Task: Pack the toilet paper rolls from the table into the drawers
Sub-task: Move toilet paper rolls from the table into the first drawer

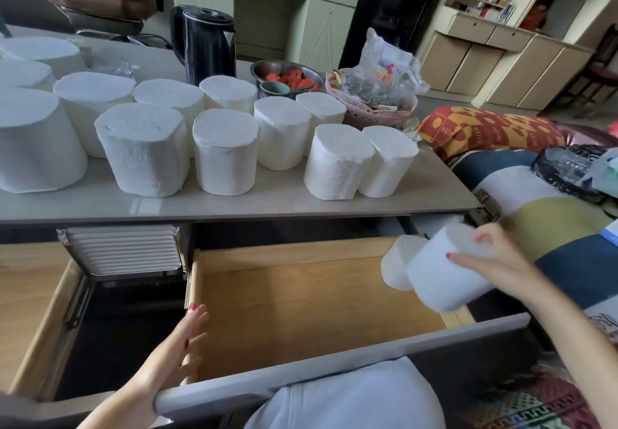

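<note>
Right hand: my right hand (pixel 495 263) clasps a roll (pixel 448 273) tilted on its side, fingers curled over its upper end; a second roll (pixel 396 266) lies touching it at the drawer's far right corner.
Left hand: my left hand (pixel 185 341) rests with straight, relaxed fingers on the left wall of the open drawer (pixel 334 360); it holds nothing.
Task objects: many toilet paper rolls (pixel 224 151) stand upright on the table (pixel 234 203), well apart from the drawer floor below; packing is, by my judgement, barely begun.
Step in hand: seating the held roll beside the second roll; I would turn it upright or keep it parallel to its neighbour, pressed into the corner, so that later rows pack tight.
Edges: the table's front edge overhangs the back of the drawer; the grey drawer front stands just below my wrist; the right wall is just beside the held roll.
Open room: bare wooden floor spreads leftward from the two rolls to my left hand; a second drawer (pixel 30 311) at far left is also open.
Neighbours: kettle (pixel 204 44), pink basket (pixel 371 111).
</note>
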